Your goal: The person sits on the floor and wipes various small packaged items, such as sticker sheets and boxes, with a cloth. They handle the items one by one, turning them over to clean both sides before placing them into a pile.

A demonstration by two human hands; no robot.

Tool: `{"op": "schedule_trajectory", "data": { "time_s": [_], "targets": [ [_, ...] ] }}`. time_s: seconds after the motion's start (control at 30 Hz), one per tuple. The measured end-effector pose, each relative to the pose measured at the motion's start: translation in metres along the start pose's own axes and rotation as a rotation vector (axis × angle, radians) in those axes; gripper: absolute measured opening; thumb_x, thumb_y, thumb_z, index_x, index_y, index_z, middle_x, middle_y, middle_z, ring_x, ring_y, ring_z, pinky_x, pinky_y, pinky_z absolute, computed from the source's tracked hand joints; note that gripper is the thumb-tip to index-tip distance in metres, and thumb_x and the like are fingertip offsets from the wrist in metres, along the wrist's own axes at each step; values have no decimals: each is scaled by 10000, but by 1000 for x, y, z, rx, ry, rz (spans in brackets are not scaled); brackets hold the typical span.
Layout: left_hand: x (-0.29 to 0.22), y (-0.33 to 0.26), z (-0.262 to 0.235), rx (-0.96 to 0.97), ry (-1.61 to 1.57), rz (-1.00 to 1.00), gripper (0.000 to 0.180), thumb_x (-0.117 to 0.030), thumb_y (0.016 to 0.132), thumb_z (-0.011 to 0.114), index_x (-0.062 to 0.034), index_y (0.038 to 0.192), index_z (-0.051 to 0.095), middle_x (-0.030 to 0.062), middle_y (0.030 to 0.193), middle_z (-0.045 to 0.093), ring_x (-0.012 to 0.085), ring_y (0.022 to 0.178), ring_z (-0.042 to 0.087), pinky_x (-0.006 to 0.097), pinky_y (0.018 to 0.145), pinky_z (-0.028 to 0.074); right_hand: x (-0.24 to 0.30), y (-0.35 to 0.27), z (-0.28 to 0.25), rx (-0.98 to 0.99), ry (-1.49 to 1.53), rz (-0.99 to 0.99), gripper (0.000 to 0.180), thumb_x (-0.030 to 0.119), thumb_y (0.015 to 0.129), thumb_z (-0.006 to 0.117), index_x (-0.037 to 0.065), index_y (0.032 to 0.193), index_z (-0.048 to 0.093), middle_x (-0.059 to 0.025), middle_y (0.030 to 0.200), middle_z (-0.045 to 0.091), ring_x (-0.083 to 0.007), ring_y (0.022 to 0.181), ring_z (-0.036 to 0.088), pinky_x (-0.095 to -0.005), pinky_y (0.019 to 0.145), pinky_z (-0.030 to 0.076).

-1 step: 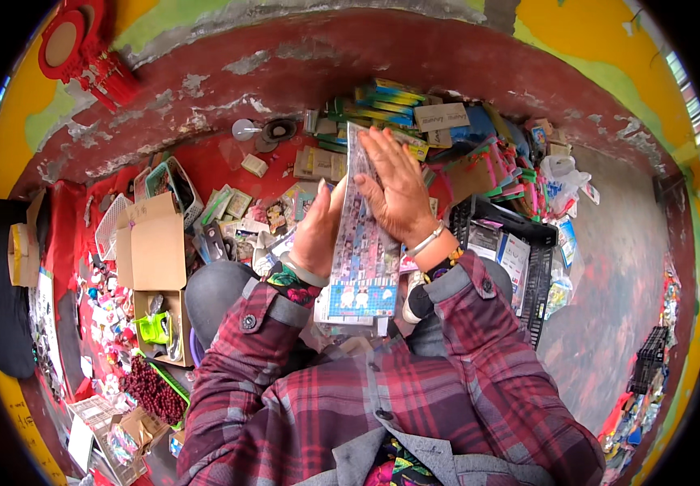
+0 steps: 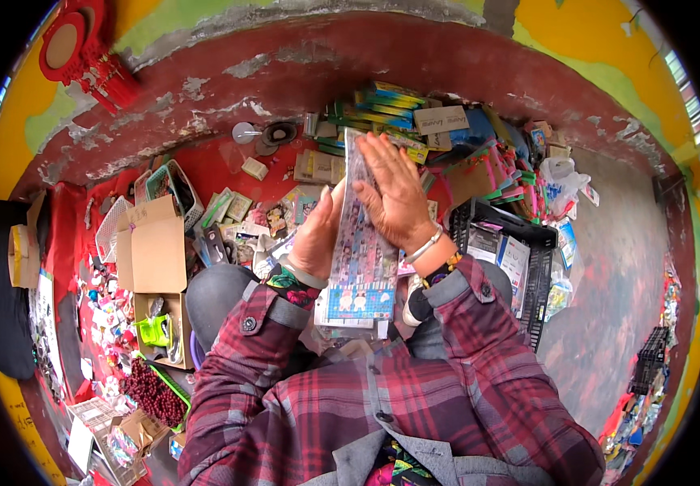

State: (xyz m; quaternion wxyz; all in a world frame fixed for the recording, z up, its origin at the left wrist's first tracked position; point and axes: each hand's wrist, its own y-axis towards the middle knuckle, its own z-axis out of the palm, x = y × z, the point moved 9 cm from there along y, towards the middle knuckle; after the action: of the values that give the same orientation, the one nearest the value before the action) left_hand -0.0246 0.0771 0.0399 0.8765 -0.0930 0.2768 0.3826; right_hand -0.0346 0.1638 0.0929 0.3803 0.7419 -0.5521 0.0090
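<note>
A long, flat clear plastic package point(image 2: 364, 243) with rows of small patterned strips stands tilted between my hands. Its near end is blue and white with cartoon figures. My left hand point(image 2: 315, 239) supports it from the left, thumb up at its edge and the other fingers hidden behind it. Against the package's front and right side lies my right hand point(image 2: 397, 190), its fingers stretched out flat and pointing away from me. Below the patterned end, a pale flat packet edge point(image 2: 342, 322) shows near my lap.
A black plastic crate point(image 2: 538, 279) with packets stands at my right knee. At left are an open cardboard box point(image 2: 152, 255), a basket point(image 2: 192, 194) and dark red beads point(image 2: 152, 392). Stacked coloured packs point(image 2: 390, 109) lie by the far wall, beside a white plastic bag point(image 2: 562, 180).
The package and both hands sit very slightly lower and nearer to me. My right fingers stay flat against it.
</note>
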Motion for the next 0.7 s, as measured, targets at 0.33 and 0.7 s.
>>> {"op": "schedule_trajectory", "data": {
  "time_s": [0.33,0.7],
  "targets": [
    [-14,-1,-14,-69,119,-25,558,-329,905,552,-64,1352,346,82,1275,481,209,1203,450,365,993,373,48,-15,11,108,-41,-203,574,275,812,602,95,1329,430,-111,1400,383,-270,1327,314,-478,1083,196],
    [9,0,-40,-208,201,-250,357,-174,914,528,-66,1250,479,36,1132,572,145,1032,534,339,870,444,-52,-1,-23,-146,416,444,290,273,941,484,41,1084,585,-153,869,649,-229,778,636,-300,715,486]
  ]
}}
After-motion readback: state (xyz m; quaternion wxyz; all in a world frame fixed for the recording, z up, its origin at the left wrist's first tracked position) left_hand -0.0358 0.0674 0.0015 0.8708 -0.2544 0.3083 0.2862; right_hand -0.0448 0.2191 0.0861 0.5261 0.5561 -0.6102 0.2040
